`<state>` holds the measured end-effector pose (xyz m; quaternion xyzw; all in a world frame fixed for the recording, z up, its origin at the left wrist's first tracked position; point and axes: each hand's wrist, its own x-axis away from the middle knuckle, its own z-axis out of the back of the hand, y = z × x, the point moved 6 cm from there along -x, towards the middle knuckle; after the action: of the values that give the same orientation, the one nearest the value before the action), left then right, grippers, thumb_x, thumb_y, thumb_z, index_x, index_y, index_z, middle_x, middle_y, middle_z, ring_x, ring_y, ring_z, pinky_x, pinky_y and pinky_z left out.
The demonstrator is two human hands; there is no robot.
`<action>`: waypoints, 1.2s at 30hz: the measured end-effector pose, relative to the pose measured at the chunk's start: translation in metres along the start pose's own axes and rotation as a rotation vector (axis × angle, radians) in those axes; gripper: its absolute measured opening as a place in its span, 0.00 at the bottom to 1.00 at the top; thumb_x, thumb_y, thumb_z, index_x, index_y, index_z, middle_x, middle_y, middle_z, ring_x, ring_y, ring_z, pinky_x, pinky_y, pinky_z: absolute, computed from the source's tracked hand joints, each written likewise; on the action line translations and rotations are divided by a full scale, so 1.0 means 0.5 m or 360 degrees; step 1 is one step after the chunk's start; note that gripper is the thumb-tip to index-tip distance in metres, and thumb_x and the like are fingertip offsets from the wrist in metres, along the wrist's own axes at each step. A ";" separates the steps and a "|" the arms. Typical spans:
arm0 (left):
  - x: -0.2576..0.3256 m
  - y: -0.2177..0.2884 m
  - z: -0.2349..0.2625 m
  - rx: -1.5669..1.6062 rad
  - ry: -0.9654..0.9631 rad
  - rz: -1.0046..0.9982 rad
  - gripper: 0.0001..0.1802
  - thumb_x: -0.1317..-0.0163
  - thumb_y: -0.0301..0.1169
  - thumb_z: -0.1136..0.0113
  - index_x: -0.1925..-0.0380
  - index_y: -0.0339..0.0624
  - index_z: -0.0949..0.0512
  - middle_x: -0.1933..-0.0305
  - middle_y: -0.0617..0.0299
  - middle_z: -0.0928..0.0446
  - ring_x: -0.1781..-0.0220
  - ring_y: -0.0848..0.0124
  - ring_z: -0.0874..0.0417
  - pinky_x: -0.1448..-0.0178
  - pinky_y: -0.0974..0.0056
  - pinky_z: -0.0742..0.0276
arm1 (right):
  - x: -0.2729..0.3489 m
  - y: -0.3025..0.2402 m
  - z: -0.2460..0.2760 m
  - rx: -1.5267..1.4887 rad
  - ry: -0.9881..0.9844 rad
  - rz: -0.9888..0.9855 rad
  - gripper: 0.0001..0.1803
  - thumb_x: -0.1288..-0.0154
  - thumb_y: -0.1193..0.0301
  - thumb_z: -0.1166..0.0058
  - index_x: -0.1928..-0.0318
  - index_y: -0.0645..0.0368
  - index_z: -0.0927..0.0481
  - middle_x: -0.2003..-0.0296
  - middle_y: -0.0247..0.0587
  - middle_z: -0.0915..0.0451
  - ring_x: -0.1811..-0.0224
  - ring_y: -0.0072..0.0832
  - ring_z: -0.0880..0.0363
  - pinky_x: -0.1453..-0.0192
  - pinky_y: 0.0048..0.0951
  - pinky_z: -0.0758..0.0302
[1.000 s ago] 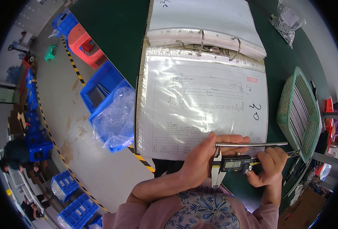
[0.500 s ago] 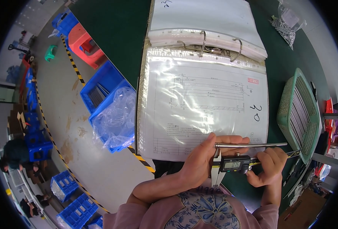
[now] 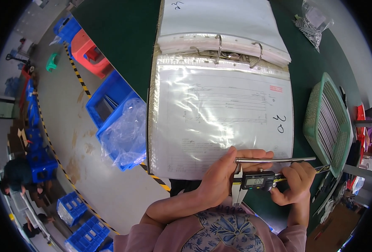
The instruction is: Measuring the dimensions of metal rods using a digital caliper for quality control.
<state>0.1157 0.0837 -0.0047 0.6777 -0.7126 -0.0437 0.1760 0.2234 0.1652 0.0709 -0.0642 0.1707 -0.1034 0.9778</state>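
Observation:
A slim silver metal rod [image 3: 293,159] lies level across the fingers of my left hand [image 3: 217,176], its left end by the thumb. My right hand [image 3: 298,181] is closed on a black digital caliper [image 3: 257,181] with a lit display, just below the rod. The caliper's upper jaws come up to the rod's left end; whether they touch it I cannot tell. Both hands are over the lower edge of an open ring binder [image 3: 223,159], which shows a line drawing in a clear sleeve. My left fingers partly hide behind the caliper.
A green mesh basket [image 3: 314,117] of similar rods [image 3: 329,122] stands at the right on the dark green table [image 3: 123,46]. A clear bag of small metal parts [image 3: 312,29] lies far right. Blue bins [image 3: 110,92] and a red stool [image 3: 87,52] are left of the table.
The binder and surroundings have shifted slightly left in view. My hands, the rod and the caliper keep nearly the same position and grip.

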 end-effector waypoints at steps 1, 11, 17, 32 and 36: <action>0.001 -0.001 -0.001 0.0003 -0.0011 0.0008 0.36 0.33 0.51 0.80 0.44 0.28 0.40 0.38 0.40 0.42 0.37 0.56 0.37 0.34 0.55 0.41 | -0.001 0.000 0.002 0.0007 -0.0007 -0.0015 0.19 0.60 0.54 0.44 0.80 0.59 0.29 0.88 0.34 0.37 0.90 0.30 0.39 0.84 0.28 0.44; 0.012 0.017 -0.004 -0.0087 0.0104 -0.0045 0.36 0.34 0.53 0.74 0.46 0.28 0.38 0.40 0.39 0.39 0.38 0.55 0.36 0.35 0.54 0.40 | -0.017 0.001 -0.009 -0.0138 -0.0071 -0.0011 0.18 0.61 0.57 0.42 0.79 0.59 0.27 0.87 0.34 0.34 0.88 0.30 0.33 0.84 0.27 0.39; 0.011 0.011 -0.005 -0.0039 0.0163 -0.0040 0.34 0.33 0.50 0.76 0.47 0.29 0.36 0.41 0.37 0.39 0.39 0.52 0.35 0.35 0.53 0.40 | -0.012 0.001 -0.001 -0.0118 -0.0057 -0.0032 0.18 0.62 0.57 0.41 0.79 0.59 0.28 0.87 0.33 0.34 0.88 0.29 0.32 0.84 0.26 0.39; 0.005 0.006 -0.012 -0.0145 0.0138 -0.0053 0.34 0.33 0.49 0.79 0.46 0.30 0.36 0.41 0.36 0.39 0.39 0.51 0.35 0.35 0.54 0.41 | 0.002 0.009 0.001 -0.0160 -0.0064 -0.0078 0.18 0.62 0.57 0.40 0.78 0.59 0.27 0.87 0.32 0.36 0.88 0.29 0.33 0.84 0.27 0.39; 0.008 0.001 -0.011 -0.0145 0.0172 -0.0044 0.34 0.33 0.49 0.80 0.47 0.31 0.35 0.41 0.37 0.38 0.39 0.52 0.34 0.35 0.54 0.40 | 0.005 0.009 0.003 -0.0158 -0.0059 -0.0064 0.18 0.62 0.57 0.40 0.78 0.59 0.27 0.87 0.32 0.35 0.88 0.28 0.33 0.85 0.27 0.39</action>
<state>0.1171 0.0808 0.0014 0.6802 -0.6899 -0.0417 0.2443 0.2272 0.1690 0.0707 -0.1179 0.1562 -0.1131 0.9741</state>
